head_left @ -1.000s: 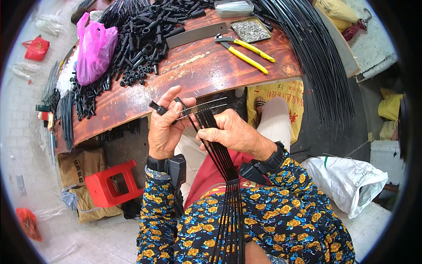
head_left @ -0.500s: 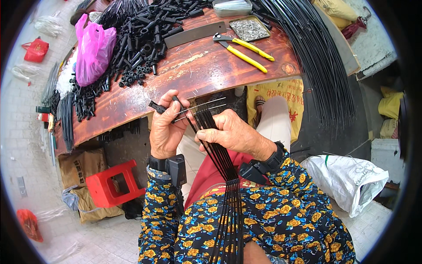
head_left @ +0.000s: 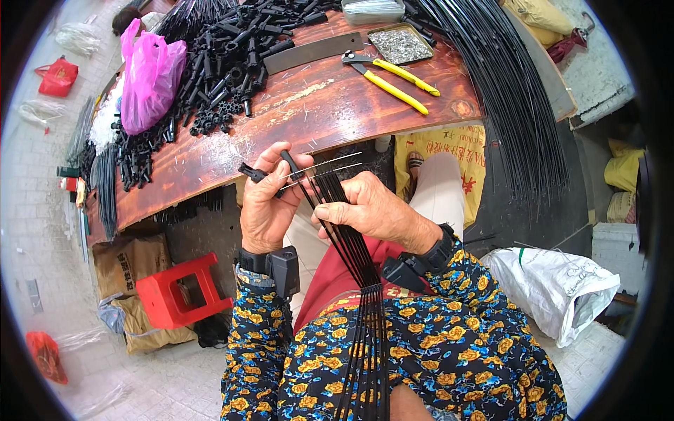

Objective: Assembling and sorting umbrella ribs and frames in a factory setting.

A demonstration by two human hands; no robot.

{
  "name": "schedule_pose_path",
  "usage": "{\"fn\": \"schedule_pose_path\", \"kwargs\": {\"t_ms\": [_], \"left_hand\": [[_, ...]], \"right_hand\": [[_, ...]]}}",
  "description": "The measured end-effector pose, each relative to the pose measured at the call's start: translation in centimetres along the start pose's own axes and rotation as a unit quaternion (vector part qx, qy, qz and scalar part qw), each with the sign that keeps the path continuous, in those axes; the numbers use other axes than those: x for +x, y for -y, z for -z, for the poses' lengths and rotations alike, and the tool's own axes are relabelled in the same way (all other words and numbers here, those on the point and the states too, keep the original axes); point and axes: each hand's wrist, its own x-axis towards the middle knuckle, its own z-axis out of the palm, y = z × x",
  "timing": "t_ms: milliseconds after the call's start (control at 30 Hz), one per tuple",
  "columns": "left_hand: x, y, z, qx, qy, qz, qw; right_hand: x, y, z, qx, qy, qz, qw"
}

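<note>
My right hand [head_left: 365, 210] is closed around a fanned bundle of thin black umbrella ribs [head_left: 351, 245], thumb on top. The bundle runs down across my lap, with a cross band partway along it. My left hand [head_left: 267, 203] pinches a small black plastic fitting [head_left: 250, 172] between thumb and fingers. A short black rod end [head_left: 288, 160] stands at its fingertips, beside the ribs' upper ends. Two thin metal wires [head_left: 337, 163] cross from the left fingers over the tips of the bundle. Where wires and fitting meet is hidden by the fingers.
On the wooden table [head_left: 302, 105] ahead lie yellow-handled pliers [head_left: 397, 81], a tray of small metal pieces [head_left: 400, 43], a flat metal bar [head_left: 312, 54], heaped black plastic parts [head_left: 225, 70] and a pink bag [head_left: 151, 84]. More ribs [head_left: 505, 91] overhang its right edge. A red stool [head_left: 184, 291] stands lower left.
At the left fingertips, the short black rod end has tilted slightly and the wires have shifted a little. My right hand keeps its grip on the ribs.
</note>
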Motion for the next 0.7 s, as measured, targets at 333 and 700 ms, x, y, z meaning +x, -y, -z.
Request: {"fn": "schedule_pose_path", "kwargs": {"t_ms": [333, 700], "left_hand": [[-0.4, 0.4, -0.2, -0.017, -0.004, -0.012, 1.0], [-0.1, 1.1, 0.4, -0.043, 0.02, -0.009, 0.999]], "right_hand": [[0.0, 0.1, 0.1, -0.001, -0.01, 0.004, 1.0], [-0.1, 0.1, 0.3, -0.028, -0.011, -0.006, 1.0]]}}
